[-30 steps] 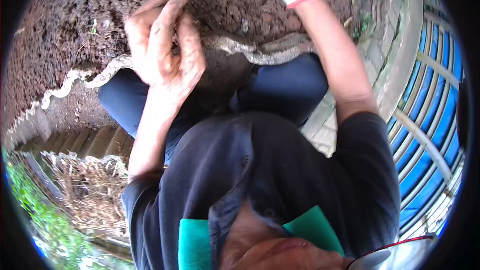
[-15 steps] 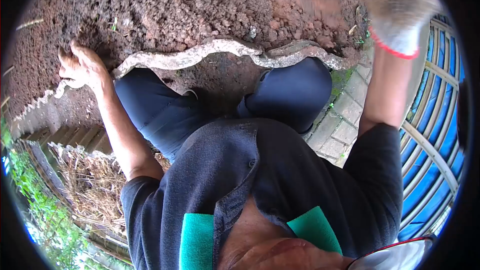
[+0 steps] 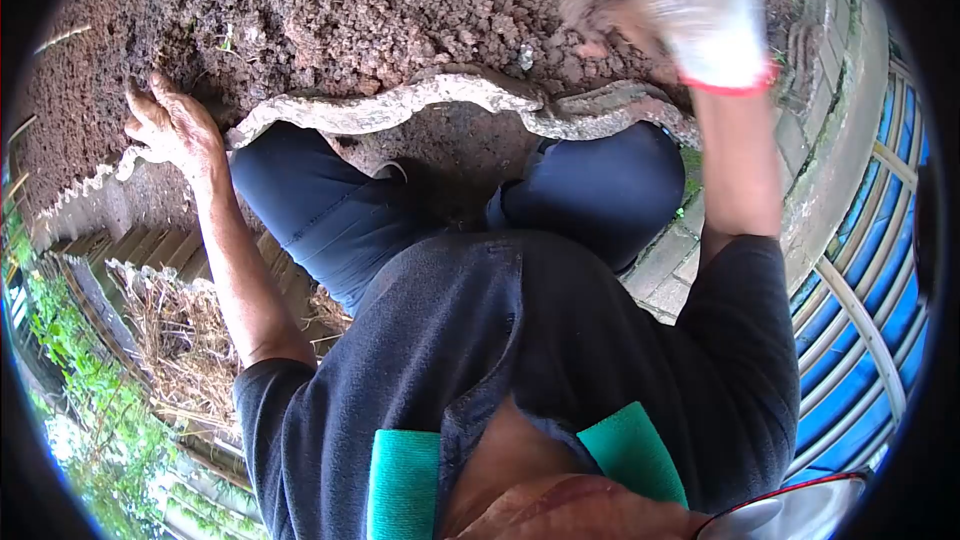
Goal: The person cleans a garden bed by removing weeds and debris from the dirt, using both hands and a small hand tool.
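My left hand (image 3: pixel 178 130) is bare and soil-stained. It leans on the rough whitish edging (image 3: pixel 375 112), fingers apart at the rim of the dark, crumbly soil (image 3: pixel 330 20). My right hand (image 3: pixel 690 10) wears a light knitted glove with a red cuff, dirty towards the fingers. It is over the right part of the soil bed, badly smeared by motion. A brown blur lies at its fingers, so I cannot make out whether it holds anything.
My knees (image 3: pixel 600 175) press close to the edging. Paving bricks (image 3: pixel 665 275) and a curved concrete kerb (image 3: pixel 850 150) lie on the right, beside a blue panel with pale bars (image 3: pixel 850 340). Dry straw (image 3: pixel 195 330) and green plants (image 3: pixel 90 390) are at lower left.
My gloved right hand has swept left across the soil, away from the kerb. My left hand stays at the edging, and the view has shifted slightly.
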`<act>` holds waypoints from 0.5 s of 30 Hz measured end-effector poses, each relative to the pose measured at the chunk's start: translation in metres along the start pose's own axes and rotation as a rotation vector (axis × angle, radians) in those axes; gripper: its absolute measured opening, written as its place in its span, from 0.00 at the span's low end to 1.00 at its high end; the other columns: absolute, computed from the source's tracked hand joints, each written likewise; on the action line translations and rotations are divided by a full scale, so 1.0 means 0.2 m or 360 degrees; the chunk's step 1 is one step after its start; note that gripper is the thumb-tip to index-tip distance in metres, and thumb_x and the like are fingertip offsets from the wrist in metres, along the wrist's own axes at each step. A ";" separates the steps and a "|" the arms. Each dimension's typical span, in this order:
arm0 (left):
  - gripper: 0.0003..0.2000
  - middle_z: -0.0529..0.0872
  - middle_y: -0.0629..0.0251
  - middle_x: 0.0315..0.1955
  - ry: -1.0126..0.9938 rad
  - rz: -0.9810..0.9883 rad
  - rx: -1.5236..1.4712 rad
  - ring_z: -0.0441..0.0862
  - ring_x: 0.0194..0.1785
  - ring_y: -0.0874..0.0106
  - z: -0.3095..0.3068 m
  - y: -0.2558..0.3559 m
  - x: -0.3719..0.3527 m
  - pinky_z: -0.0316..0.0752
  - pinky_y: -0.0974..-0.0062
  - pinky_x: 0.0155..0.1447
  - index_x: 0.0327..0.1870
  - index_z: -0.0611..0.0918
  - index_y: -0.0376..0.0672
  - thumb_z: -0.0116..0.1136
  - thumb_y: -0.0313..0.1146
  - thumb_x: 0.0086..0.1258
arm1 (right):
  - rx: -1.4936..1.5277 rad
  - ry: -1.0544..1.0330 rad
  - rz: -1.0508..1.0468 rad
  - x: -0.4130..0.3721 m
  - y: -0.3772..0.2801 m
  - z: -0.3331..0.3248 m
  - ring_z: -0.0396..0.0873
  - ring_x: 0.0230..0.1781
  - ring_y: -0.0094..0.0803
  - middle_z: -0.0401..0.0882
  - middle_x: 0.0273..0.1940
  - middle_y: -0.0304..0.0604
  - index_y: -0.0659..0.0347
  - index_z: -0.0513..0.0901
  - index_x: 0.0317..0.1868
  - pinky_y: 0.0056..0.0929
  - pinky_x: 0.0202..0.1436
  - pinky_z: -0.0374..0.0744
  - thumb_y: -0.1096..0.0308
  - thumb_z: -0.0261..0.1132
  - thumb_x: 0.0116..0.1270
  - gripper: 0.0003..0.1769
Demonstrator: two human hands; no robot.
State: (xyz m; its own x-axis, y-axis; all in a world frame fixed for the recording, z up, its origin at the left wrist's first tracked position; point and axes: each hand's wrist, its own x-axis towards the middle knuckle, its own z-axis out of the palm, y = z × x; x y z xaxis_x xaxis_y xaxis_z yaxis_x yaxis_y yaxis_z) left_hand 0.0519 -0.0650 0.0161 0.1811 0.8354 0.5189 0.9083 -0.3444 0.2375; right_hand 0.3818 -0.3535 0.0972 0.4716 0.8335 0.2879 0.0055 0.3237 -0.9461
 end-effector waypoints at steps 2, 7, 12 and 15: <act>0.26 0.75 0.40 0.50 0.0040 0.0063 -0.0063 0.75 0.55 0.49 0.05 -0.11 0.02 0.71 0.51 0.57 0.68 0.74 0.41 0.53 0.49 0.77 | 0.0221 -0.0042 -0.0015 0.06 -0.04 -0.02 0.83 0.33 0.23 0.85 0.33 0.41 0.67 0.81 0.39 0.24 0.38 0.81 0.70 0.68 0.66 0.07; 0.25 0.77 0.40 0.49 0.0059 -0.0001 -0.0021 0.75 0.52 0.50 0.07 -0.12 0.03 0.71 0.52 0.57 0.66 0.76 0.38 0.53 0.48 0.77 | -0.0040 0.0069 0.0211 0.20 0.33 0.01 0.83 0.33 0.23 0.85 0.33 0.41 0.67 0.81 0.39 0.25 0.38 0.81 0.70 0.67 0.66 0.08; 0.25 0.77 0.43 0.44 0.0211 0.0202 -0.0018 0.75 0.51 0.52 0.13 -0.17 0.03 0.71 0.53 0.55 0.66 0.77 0.42 0.54 0.50 0.77 | -0.0621 -0.0051 0.0008 0.01 0.13 0.03 0.83 0.33 0.25 0.85 0.33 0.42 0.67 0.82 0.38 0.25 0.39 0.81 0.71 0.65 0.66 0.07; 0.24 0.77 0.44 0.41 0.0161 0.0182 -0.0040 0.76 0.48 0.53 0.11 -0.18 0.01 0.72 0.54 0.54 0.65 0.79 0.46 0.56 0.50 0.76 | 0.0143 -0.0021 -0.0099 0.01 -0.06 0.02 0.86 0.43 0.33 0.86 0.45 0.49 0.67 0.80 0.52 0.32 0.48 0.84 0.62 0.59 0.75 0.16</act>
State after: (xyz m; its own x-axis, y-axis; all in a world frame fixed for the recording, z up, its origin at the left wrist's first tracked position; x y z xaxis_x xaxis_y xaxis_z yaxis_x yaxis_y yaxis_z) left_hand 0.0279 -0.0414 -0.0097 0.2430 0.7431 0.6235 0.8738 -0.4468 0.1919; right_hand 0.3787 -0.3532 0.1104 0.4614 0.8162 0.3479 -0.0449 0.4131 -0.9096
